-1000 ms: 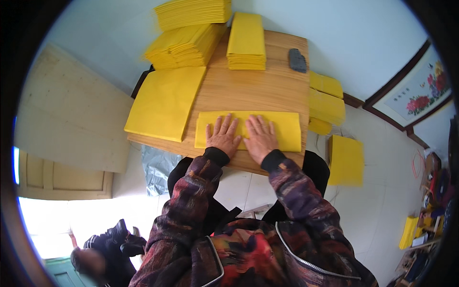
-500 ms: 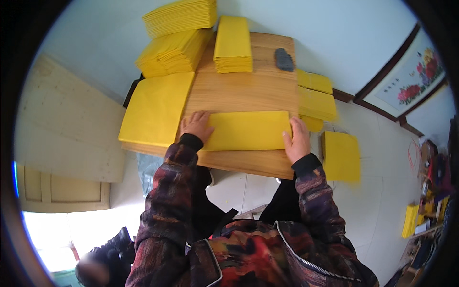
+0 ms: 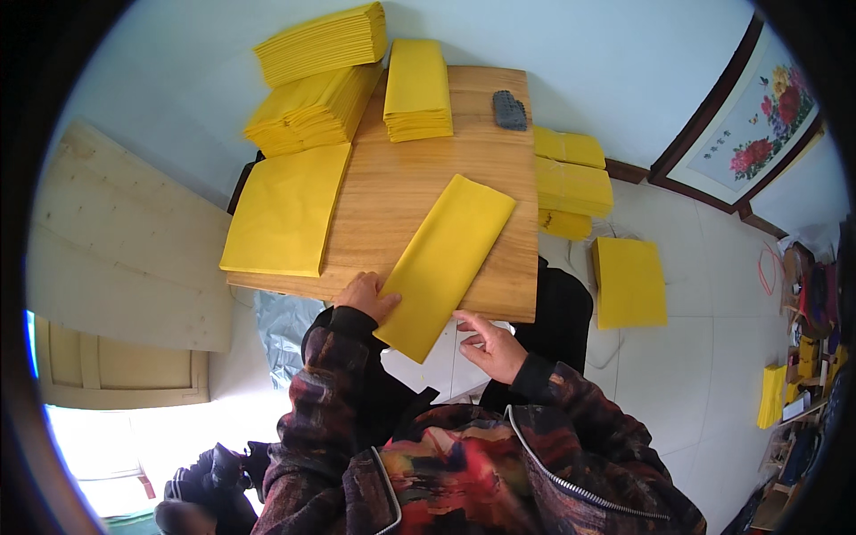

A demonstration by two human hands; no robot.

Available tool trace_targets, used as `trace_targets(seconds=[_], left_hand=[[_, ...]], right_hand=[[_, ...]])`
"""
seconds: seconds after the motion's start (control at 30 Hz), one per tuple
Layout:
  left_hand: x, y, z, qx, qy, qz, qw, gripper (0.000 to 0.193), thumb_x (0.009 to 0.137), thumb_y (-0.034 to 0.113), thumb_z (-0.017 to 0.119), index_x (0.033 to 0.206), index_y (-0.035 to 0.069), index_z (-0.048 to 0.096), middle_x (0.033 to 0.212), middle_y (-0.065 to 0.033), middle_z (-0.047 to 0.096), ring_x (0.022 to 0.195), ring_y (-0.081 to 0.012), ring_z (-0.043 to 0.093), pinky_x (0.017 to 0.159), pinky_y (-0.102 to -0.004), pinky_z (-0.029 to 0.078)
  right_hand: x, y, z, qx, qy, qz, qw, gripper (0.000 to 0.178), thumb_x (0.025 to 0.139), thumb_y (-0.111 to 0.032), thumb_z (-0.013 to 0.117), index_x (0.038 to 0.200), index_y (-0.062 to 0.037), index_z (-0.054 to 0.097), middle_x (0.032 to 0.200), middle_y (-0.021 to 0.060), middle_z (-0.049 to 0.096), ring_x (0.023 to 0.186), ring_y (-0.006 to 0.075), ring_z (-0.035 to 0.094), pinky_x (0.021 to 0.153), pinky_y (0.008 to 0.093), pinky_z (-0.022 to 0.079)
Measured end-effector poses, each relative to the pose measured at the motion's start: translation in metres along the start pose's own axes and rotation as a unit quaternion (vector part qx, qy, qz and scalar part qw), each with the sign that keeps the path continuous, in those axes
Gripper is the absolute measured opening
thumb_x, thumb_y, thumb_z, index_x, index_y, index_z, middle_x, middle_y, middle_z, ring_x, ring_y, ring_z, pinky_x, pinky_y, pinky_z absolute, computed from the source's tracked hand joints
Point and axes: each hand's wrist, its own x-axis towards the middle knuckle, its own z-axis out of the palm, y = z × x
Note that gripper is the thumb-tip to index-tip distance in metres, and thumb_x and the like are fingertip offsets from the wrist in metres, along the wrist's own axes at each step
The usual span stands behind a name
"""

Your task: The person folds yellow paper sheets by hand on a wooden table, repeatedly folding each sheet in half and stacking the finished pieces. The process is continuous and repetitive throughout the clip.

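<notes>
A long folded yellow sheet (image 3: 446,263), paper-like, lies aslant on the wooden table (image 3: 406,174). Its near end juts out over the front edge. My left hand (image 3: 367,296) is against its left side near that end, thumb at the sheet's edge and fingers resting at the table's edge. My right hand (image 3: 493,346) is just off the sheet's lower right side, palm partly turned up, its fingers loosely bent and apart with nothing visible in them. To the left lies a flat pile of wider yellow sheets (image 3: 287,209).
Folded yellow stacks (image 3: 312,111) stand at the back left, with another stack (image 3: 417,89) beside them. A dark grey block (image 3: 510,111) lies at the far right corner. Tied yellow bundles (image 3: 575,183) sit beyond the right edge; a yellow stack (image 3: 631,283) stands on the floor.
The folded sheet has turned from lying crosswise to a slant, its near end drawn over the front edge. Both hands have moved nearer my body; the right has left the sheet's right end.
</notes>
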Motion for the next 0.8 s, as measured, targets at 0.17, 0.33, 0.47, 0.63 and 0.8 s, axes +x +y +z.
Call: trace_targets(seconds=[0.17,0.33,0.47,0.63,0.8], left_hand=[[-0.026,-0.004,0.020,-0.220,-0.018,-0.005,0.975,0.032,0.080,0.030,0.072,0.083,0.001,0.059,0.070,-0.0093,0.064,0.064,-0.0214,0.062,0.060,-0.0320,0.049],[-0.044,-0.009,0.054,-0.485,-0.128,-0.030,0.864,0.027,0.090,0.024,0.064,0.096,-0.002,0.061,0.076,-0.0044,0.065,0.064,-0.0095,0.060,0.055,-0.0241,0.048],[-0.047,-0.006,0.067,-0.602,-0.179,-0.086,0.773,0.037,0.096,0.032,0.054,0.103,-0.003,0.062,0.082,-0.0050,0.066,0.062,-0.0108,0.060,0.053,-0.0246,0.048],[-0.038,0.005,0.079,-0.606,-0.159,-0.066,0.777,0.032,0.096,0.026,0.053,0.100,-0.004,0.065,0.079,-0.0065,0.068,0.061,-0.0124,0.062,0.054,-0.0250,0.050],[-0.033,0.005,0.090,-0.588,-0.115,-0.047,0.799,0.030,0.095,0.025,0.054,0.098,-0.003,0.066,0.079,-0.0062,0.068,0.061,-0.0124,0.063,0.054,-0.0249,0.050]], right_hand=[[0.013,0.016,0.013,0.202,-0.001,0.097,0.974,0.045,0.089,-0.002,0.057,0.131,-0.0014,0.042,0.101,0.0077,0.059,0.081,0.0093,0.058,0.067,0.0246,0.049],[0.010,0.018,0.009,0.157,0.033,0.108,0.981,0.020,0.090,-0.002,0.055,0.110,-0.0028,0.058,0.075,-0.0036,0.056,0.064,0.0026,0.052,0.060,0.0202,0.046],[0.005,0.013,-0.006,0.126,0.024,0.157,0.979,0.027,0.092,-0.003,0.052,0.119,-0.0034,0.054,0.078,-0.0025,0.056,0.066,0.0025,0.052,0.059,0.0201,0.047],[-0.006,-0.004,-0.027,0.026,0.062,0.124,0.990,0.040,0.093,-0.008,0.051,0.132,-0.0027,0.043,0.074,0.0037,0.057,0.062,0.0108,0.055,0.058,0.0259,0.049],[0.010,-0.007,-0.048,-0.316,0.160,0.022,0.935,0.038,0.085,-0.011,0.060,0.120,-0.0003,0.050,0.097,0.0175,0.061,0.089,0.0336,0.059,0.075,0.0414,0.050]])
